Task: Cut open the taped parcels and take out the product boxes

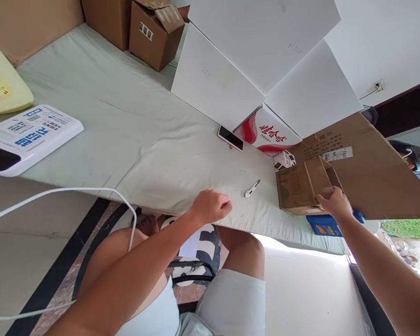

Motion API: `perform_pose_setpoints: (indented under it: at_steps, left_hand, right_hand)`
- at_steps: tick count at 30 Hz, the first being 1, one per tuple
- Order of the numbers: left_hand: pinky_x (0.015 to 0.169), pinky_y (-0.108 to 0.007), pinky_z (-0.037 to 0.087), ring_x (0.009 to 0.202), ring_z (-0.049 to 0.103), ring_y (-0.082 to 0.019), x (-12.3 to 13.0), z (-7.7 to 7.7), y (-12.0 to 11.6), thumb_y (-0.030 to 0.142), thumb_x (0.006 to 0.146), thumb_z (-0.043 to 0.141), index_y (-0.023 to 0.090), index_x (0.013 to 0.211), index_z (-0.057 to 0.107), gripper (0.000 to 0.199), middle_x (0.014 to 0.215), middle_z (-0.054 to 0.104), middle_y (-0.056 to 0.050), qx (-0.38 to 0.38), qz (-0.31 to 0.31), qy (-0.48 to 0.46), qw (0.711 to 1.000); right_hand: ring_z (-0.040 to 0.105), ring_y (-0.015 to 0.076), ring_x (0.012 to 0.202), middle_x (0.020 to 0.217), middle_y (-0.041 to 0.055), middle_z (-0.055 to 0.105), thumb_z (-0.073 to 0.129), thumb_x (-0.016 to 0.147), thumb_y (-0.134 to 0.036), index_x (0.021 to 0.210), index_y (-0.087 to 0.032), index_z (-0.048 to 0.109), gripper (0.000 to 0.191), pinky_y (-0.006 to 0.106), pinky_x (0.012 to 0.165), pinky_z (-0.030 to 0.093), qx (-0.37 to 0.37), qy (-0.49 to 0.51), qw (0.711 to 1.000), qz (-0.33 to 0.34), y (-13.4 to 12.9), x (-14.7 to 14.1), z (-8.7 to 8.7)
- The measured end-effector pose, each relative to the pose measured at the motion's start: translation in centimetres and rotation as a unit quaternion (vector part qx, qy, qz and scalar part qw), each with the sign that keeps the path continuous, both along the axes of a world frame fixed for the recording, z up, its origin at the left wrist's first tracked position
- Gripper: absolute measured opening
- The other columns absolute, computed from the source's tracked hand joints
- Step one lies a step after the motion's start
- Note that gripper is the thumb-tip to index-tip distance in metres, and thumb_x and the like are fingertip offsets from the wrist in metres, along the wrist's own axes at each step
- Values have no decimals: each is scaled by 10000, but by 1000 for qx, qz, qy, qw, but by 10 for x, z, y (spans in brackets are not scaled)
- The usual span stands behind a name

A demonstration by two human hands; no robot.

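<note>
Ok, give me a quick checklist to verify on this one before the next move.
1. Right hand at the cardboard box: ok. Whether its grip is firm: cannot tell.
2. Left hand free: cannot tell; it is curled closed, its palm hidden.
3. Utility knife clear of both hands: ok, it lies apart on the cloth.
4. Knife retracted: cannot tell, its tip is too small to judge.
5. White cable clear of the left knee: not ok, it crosses the knee in this view.
</note>
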State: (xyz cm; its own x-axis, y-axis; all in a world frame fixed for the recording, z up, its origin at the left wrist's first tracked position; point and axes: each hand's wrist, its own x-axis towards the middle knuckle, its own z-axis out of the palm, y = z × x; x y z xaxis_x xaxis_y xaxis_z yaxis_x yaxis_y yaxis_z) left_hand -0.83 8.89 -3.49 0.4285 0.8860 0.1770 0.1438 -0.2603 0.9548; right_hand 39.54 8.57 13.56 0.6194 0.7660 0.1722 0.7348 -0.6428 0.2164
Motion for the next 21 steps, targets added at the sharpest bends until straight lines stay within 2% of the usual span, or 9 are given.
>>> perform_pose_setpoints:
  at_steps: [2,3,5,8,10,12,14,17,21]
  left_hand:
    - [601,-341,110,510,142,-114,-4,3,9,263,704,557,207,470,264,379,458,263,39,-33,26,-38,998]
    - [607,-341,105,519,145,-113,-7,5,15,259,699,569,208,462,279,378,457,256,42,-52,49,-60,996]
    - [610,-339,102,540,157,-114,-17,9,32,249,709,579,211,462,276,393,472,220,48,-94,118,-112,982]
    - [581,-321,107,546,152,-104,-35,14,58,244,762,534,223,518,196,417,527,155,54,-171,238,-213,932]
    - [538,-298,117,515,133,-90,-47,16,70,252,799,495,233,563,164,407,539,140,65,-229,291,-290,883]
    - [491,-274,126,478,112,-76,-59,16,76,258,812,484,242,586,151,402,530,130,81,-284,310,-362,832]
    - [455,-254,128,451,100,-65,-72,17,78,249,797,495,247,594,147,403,518,122,94,-326,307,-425,787]
    - [424,-233,121,424,92,-58,-93,19,79,235,769,502,244,600,143,397,503,110,101,-371,295,-502,723]
    - [412,-230,103,401,72,-61,-118,20,82,232,768,458,233,605,118,377,490,81,97,-415,277,-572,651]
  right_hand:
    - [488,481,1384,1486,388,425,482,919,-534,1571,-26,306,846,567,1058,428,41,-15,999,18,2,-11,1]
    - [459,469,1415,1510,364,407,469,923,-541,1576,-57,307,829,569,1095,410,60,-21,997,51,4,-18,-1]
    - [449,431,1430,1478,296,472,468,918,-517,1519,-115,407,726,555,1150,392,81,-22,981,173,12,-36,-13]
    - [532,400,1338,1318,229,598,508,891,-493,1359,-152,542,580,578,1126,446,76,-3,915,395,42,-76,-47]
    - [577,369,1282,1296,198,608,523,902,-479,1328,-177,551,523,570,1090,493,66,12,865,497,69,-116,-73]
    - [604,338,1246,1320,180,594,521,924,-446,1336,-199,541,481,547,1065,525,55,33,821,567,98,-165,-95]
    - [617,323,1224,1337,170,581,519,932,-412,1345,-216,534,458,536,1044,544,44,56,787,613,126,-218,-111]
    - [624,324,1209,1352,166,561,521,922,-377,1359,-227,528,462,543,1029,553,17,84,756,649,171,-299,-123]
    - [584,349,1280,1412,197,513,536,887,-323,1393,-184,515,525,560,1081,520,-14,105,756,646,236,-402,-125]
